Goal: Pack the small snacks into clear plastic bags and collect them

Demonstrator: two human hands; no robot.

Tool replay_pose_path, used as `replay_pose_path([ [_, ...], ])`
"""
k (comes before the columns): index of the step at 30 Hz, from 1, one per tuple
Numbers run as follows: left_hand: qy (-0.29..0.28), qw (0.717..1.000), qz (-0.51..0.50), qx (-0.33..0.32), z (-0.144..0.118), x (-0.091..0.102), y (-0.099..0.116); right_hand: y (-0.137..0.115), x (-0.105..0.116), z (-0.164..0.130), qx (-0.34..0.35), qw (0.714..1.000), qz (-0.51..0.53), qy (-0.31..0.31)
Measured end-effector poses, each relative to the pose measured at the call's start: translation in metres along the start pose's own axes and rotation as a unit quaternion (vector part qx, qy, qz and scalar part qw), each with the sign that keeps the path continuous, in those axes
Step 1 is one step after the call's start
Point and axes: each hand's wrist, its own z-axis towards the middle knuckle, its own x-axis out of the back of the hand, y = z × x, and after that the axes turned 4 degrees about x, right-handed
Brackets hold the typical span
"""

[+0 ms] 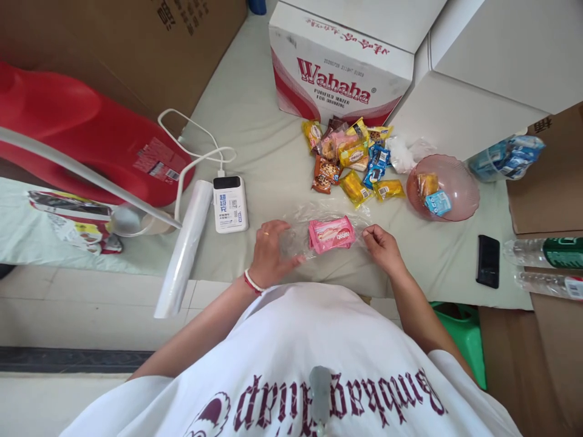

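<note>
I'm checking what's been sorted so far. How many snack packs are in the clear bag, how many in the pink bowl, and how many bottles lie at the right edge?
Pink pack in the clear bag: 1
Packs in the pink bowl: 2
Bottles at right: 2
Total: 5

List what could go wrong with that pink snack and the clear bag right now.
1. The clear bag is thin and crumpled; pinched by the left hand and right hand, it might tear or bunch up.
2. The pink snack pack lies near the table's front edge and could slide off if the bag is tugged.
</note>
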Motion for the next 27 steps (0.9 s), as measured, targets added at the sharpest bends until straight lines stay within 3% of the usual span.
replay_pose_path([
  [2, -0.031, 0.992, 0.073, -0.097, -0.008, -0.005, 0.013, -0.002, 0.000, -0.001, -0.001, 1.000, -0.004, -0.003],
  [3, -0.048, 0.987, 0.102, -0.112, -0.010, -0.009, 0.018, -0.003, 0.001, -0.002, 0.001, 1.000, -0.008, -0.007],
  [7, -0.100, 0.986, 0.127, -0.028, -0.012, -0.013, 0.013, -0.009, 0.011, -0.013, 0.018, 0.997, -0.038, -0.061],
  [10, -0.122, 0.990, 0.065, 0.034, -0.007, -0.002, -0.002, -0.011, 0.020, -0.021, 0.042, 0.988, -0.053, -0.139],
  [12, -0.127, 0.990, 0.016, 0.064, -0.002, 0.008, -0.009, -0.010, 0.023, -0.022, 0.065, 0.983, -0.061, -0.159],
  [16, -0.107, 0.985, -0.042, 0.125, 0.011, 0.016, -0.012, -0.003, 0.019, -0.010, 0.090, 0.990, -0.070, -0.083],
  [21, -0.105, 0.985, 0.008, 0.139, 0.036, 0.013, -0.021, 0.016, 0.010, 0.009, 0.018, 0.997, -0.065, -0.036],
  [24, -0.102, 0.986, 0.043, 0.122, 0.044, 0.013, -0.029, 0.019, 0.008, 0.012, 0.037, 0.989, -0.141, -0.025],
  [27, -0.086, 0.987, 0.071, 0.115, 0.046, 0.009, -0.034, 0.006, 0.006, 0.010, 0.105, 0.955, -0.273, 0.055],
])
